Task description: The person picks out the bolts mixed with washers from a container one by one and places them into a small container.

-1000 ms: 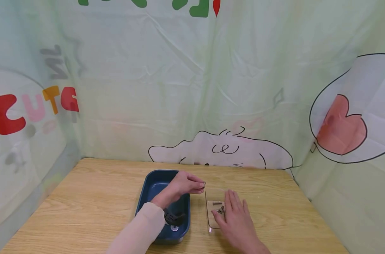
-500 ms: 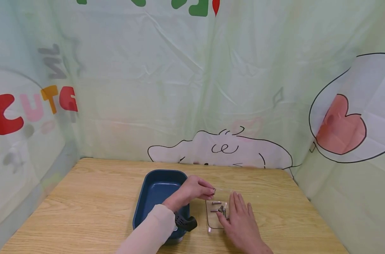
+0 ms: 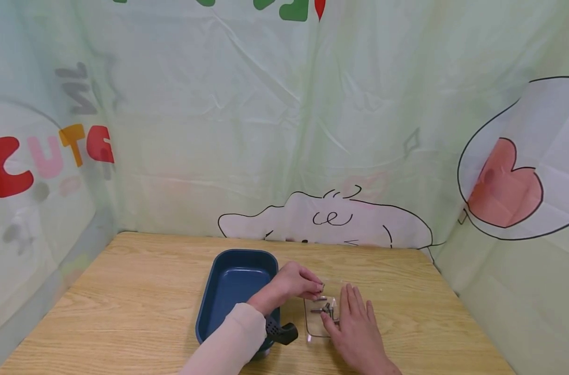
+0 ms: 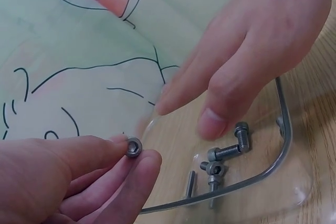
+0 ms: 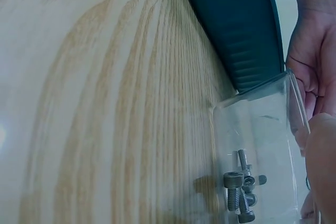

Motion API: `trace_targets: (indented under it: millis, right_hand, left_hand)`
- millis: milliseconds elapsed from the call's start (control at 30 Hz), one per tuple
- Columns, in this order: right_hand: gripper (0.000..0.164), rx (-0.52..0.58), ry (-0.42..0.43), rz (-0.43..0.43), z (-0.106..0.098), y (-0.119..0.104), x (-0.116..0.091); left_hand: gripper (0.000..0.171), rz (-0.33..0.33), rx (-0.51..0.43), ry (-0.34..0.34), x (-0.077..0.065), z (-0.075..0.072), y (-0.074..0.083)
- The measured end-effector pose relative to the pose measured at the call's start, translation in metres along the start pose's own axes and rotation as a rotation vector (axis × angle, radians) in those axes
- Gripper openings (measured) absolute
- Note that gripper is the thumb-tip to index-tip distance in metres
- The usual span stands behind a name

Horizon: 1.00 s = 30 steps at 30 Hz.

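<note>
My left hand pinches a socket-head bolt between thumb and fingertips, its hex recess facing the left wrist camera. The hand is above the far part of a clear plastic box. Inside the box several metal bolts lie in a loose heap; the right wrist view shows these bolts through the clear wall. My right hand rests at the box's right side with fingers straight, its thumb reaching over the rim toward the bolts.
Left of the box stands a deep blue bin, partly covered by my left forearm. A black perforated wrist strap mount hangs from the left wrist near the bin's right edge. A printed curtain rises behind the wooden table.
My left hand has moved right with the bolt, from the bin's right rim to over the clear box. The right hand has shifted slightly to the right.
</note>
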State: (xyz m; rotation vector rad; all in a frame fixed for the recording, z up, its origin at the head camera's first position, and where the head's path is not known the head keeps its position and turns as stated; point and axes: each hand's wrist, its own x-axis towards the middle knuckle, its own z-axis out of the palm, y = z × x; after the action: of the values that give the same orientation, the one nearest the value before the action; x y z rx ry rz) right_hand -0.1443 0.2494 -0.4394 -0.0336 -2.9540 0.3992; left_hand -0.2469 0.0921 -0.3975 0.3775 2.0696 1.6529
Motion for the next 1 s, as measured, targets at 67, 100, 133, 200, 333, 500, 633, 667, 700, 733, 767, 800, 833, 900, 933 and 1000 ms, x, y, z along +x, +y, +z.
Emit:
trace_targets:
  millis: [67, 100, 133, 200, 333, 500, 633, 667, 700, 733, 767, 800, 833, 900, 933, 1000]
  right_hand:
    - [0.081, -0.002, 0.009, -0.002, 0.000, 0.000, 0.000]
    - [0.081, -0.003, 0.011, -0.002, 0.001, -0.001, 0.000]
    - [0.080, -0.004, 0.014, -0.003, 0.001, -0.001, 0.000]
    - [0.081, -0.005, 0.015, -0.001, 0.001, -0.001, 0.001]
    - [0.081, 0.002, 0.009, 0.003, 0.001, -0.001, 0.002]
    - [0.081, -0.001, 0.016, 0.001, 0.003, -0.001, 0.002]
    - [0.080, -0.003, 0.024, -0.004, 0.003, -0.002, 0.001]
    - [0.080, -0.003, 0.024, -0.004, 0.003, -0.002, 0.001]
    - [0.080, -0.003, 0.023, -0.004, 0.002, -0.002, 0.001]
    - [0.080, -0.004, 0.022, -0.004, 0.002, -0.002, 0.000]
    - [0.079, -0.005, 0.021, -0.003, 0.002, -0.002, 0.000]
    - [0.079, -0.007, 0.020, -0.002, 0.002, -0.001, 0.000]
    - [0.080, -0.009, 0.019, -0.001, 0.001, -0.001, 0.000]
    - [0.080, -0.009, 0.019, 0.001, 0.001, 0.000, 0.000]
    - [0.080, -0.009, 0.017, 0.001, 0.001, 0.000, 0.000]
    - [0.080, -0.008, 0.019, -0.002, 0.000, 0.001, -0.001]
  left_hand:
    - [0.010, -0.004, 0.009, 0.008, 0.000, 0.001, 0.001]
    - [0.010, -0.006, 0.013, 0.011, 0.000, 0.002, 0.001]
    - [0.010, -0.007, 0.018, 0.013, 0.000, 0.003, 0.002]
    - [0.010, -0.008, 0.029, 0.017, 0.000, 0.004, 0.002]
    - [0.009, 0.004, 0.038, 0.017, -0.001, 0.008, 0.003]
    - [0.010, 0.008, 0.035, 0.015, -0.003, 0.010, 0.003]
    - [0.010, -0.002, 0.045, 0.020, -0.005, 0.009, 0.004]
    - [0.010, -0.002, 0.045, 0.018, -0.005, 0.008, 0.005]
    - [0.010, 0.000, 0.044, 0.017, -0.006, 0.008, 0.005]
    - [0.010, 0.002, 0.041, 0.014, -0.006, 0.007, 0.005]
    - [0.011, 0.004, 0.038, 0.009, -0.007, 0.005, 0.005]
    - [0.012, 0.009, 0.037, 0.004, -0.007, 0.004, 0.004]
    - [0.013, 0.015, 0.035, -0.002, -0.008, 0.002, 0.004]
    - [0.016, 0.029, 0.033, -0.010, -0.009, -0.002, 0.003]
    - [0.019, 0.034, 0.034, -0.013, -0.011, -0.005, 0.002]
    - [0.021, 0.048, 0.025, -0.008, -0.012, -0.010, 0.001]
